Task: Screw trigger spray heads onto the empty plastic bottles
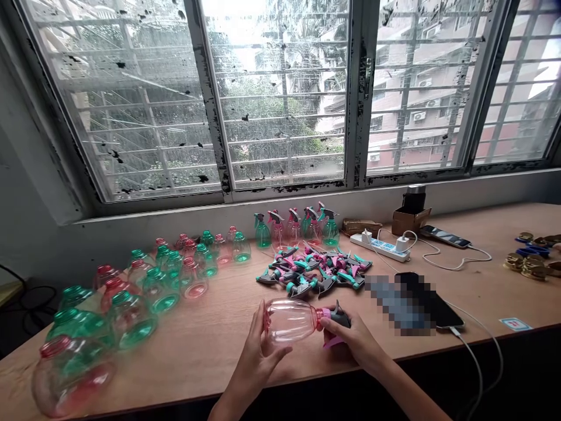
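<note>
A clear pink spray bottle [289, 320] lies on its side between my hands, just above the table's front edge. My left hand [262, 351] is wrapped round its base, thumb underneath. At the neck, my right hand [353, 339] grips the pink and grey trigger sprayer [337, 317], which sits against the bottle's mouth; whether it is screwed tight I cannot tell. Beyond the bottle is a heap of loose trigger sprayers [313, 270] in pink, teal and grey. To the left stand several open bottles, among them a green one [131, 318] and a pink one [65, 374].
Several bottles with sprayers fitted [295, 227] stand by the window wall. A white power strip [380, 247] with plugs and cables lies to their right. A phone [438, 310] on a charging cable and a small card [515, 324] are near the front edge. Gold objects [528, 266] sit far right.
</note>
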Demonstrator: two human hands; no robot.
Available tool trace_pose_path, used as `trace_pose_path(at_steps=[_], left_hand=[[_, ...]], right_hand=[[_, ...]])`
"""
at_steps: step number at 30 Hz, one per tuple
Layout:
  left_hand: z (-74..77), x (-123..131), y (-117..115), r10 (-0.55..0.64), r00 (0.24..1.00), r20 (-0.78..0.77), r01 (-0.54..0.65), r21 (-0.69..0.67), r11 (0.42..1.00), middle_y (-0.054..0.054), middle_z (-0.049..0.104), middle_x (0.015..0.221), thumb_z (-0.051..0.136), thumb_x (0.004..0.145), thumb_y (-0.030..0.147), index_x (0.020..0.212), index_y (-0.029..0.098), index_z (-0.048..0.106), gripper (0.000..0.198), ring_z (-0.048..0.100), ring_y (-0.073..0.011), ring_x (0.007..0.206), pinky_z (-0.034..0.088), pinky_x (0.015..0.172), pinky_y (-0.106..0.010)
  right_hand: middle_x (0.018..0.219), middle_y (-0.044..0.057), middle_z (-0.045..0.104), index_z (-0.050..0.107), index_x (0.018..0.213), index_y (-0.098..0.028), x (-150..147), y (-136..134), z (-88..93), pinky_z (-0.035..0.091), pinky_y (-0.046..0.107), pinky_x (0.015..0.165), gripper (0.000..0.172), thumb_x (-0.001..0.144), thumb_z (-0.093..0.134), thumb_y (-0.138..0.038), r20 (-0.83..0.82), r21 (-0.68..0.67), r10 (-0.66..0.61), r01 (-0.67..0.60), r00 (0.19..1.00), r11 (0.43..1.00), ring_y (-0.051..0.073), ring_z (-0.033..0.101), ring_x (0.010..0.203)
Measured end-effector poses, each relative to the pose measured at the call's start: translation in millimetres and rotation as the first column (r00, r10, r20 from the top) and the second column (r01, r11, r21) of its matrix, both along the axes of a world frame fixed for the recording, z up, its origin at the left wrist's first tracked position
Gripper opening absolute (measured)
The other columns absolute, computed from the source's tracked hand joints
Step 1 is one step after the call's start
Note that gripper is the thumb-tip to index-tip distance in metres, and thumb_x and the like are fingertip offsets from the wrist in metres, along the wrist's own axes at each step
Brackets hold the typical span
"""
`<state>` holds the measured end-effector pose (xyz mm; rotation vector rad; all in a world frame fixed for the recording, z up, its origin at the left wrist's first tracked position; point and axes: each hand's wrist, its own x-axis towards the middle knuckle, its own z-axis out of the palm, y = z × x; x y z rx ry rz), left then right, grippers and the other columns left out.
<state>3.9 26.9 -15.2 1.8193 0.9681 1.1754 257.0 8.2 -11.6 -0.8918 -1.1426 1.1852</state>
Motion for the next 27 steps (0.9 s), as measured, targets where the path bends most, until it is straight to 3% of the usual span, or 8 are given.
trace_pose_path(at_steps=[7,11,13,16,21,27], left_hand=[[-4.3,-2,0,-0.023,1.0,0.006,0.023,-0.017,1.0,-0.009,0.018,0.172,0.074,0.087,0.051,0.162,0.031,0.02,0.095,0.019,-0.0379,0.156,0.017,0.128,-0.054],[1.2,-1,-4,-0.052,0.997,0.064,0.056,-0.064,0.996,-0.012,0.015,0.172,0.063,0.094,0.053,0.164,0.024,0.009,0.093,0.011,-0.0347,0.158,0.011,0.128,-0.053],[5.8,0,-6,-0.044,0.997,0.057,0.046,-0.033,0.998,-0.013,0.016,0.172,0.067,0.091,0.053,0.164,0.023,0.013,0.096,0.01,-0.0348,0.158,0.009,0.129,-0.052],[10.7,1,-8,-0.039,0.999,-0.019,0.038,-0.017,0.999,-0.011,0.015,0.173,0.073,0.088,0.049,0.162,0.026,0.022,0.093,0.01,-0.0344,0.158,0.008,0.129,-0.05],[7.4,2,-12,-0.049,0.997,-0.055,0.051,0.023,0.998,-0.004,0.009,0.174,0.062,0.097,0.043,0.163,0.035,0.006,0.087,0.014,-0.0303,0.158,0.007,0.129,-0.049],[12.5,3,-14,-0.099,0.994,0.04,0.103,-0.139,0.985,-0.01,0.009,0.174,0.068,0.091,0.05,0.164,0.026,-0.004,0.105,0.012,-0.0328,0.158,0.012,0.128,-0.047]], right_hand=[[0.065,0.001,0.072,0.069,0.091,-0.016,-1,-2,3.1,0.051,0.028,0.058,0.04,0.078,0.084,-0.05,0.041,0.003,0.034,-0.034,0.999,0.999,0.017,0.065,0.058],[0.066,0.0,0.072,0.069,0.088,-0.016,0,0,0.3,0.051,0.026,0.057,0.036,0.08,0.084,-0.048,0.007,0.018,0.038,-0.039,0.999,0.999,0.016,0.065,0.057],[0.067,0.001,0.072,0.069,0.087,-0.016,0,0,-0.3,0.051,0.026,0.056,0.036,0.08,0.084,-0.048,-0.006,0.018,0.037,-0.037,0.999,0.999,0.016,0.065,0.058],[0.069,0.001,0.072,0.069,0.088,-0.017,0,1,0.0,0.051,0.026,0.056,0.037,0.079,0.084,-0.049,-0.036,0.014,0.018,-0.018,0.999,1.0,0.016,0.065,0.058],[0.069,0.001,0.072,0.068,0.088,-0.017,0,1,0.0,0.053,0.028,0.057,0.04,0.076,0.085,-0.051,-0.033,0.0,0.033,-0.033,0.999,0.999,0.018,0.065,0.058],[0.072,0.003,0.073,0.068,0.088,-0.017,0,-1,-0.7,0.054,0.029,0.057,0.04,0.077,0.085,-0.051,-0.001,-0.002,0.054,-0.054,0.999,0.999,0.018,0.065,0.059]])
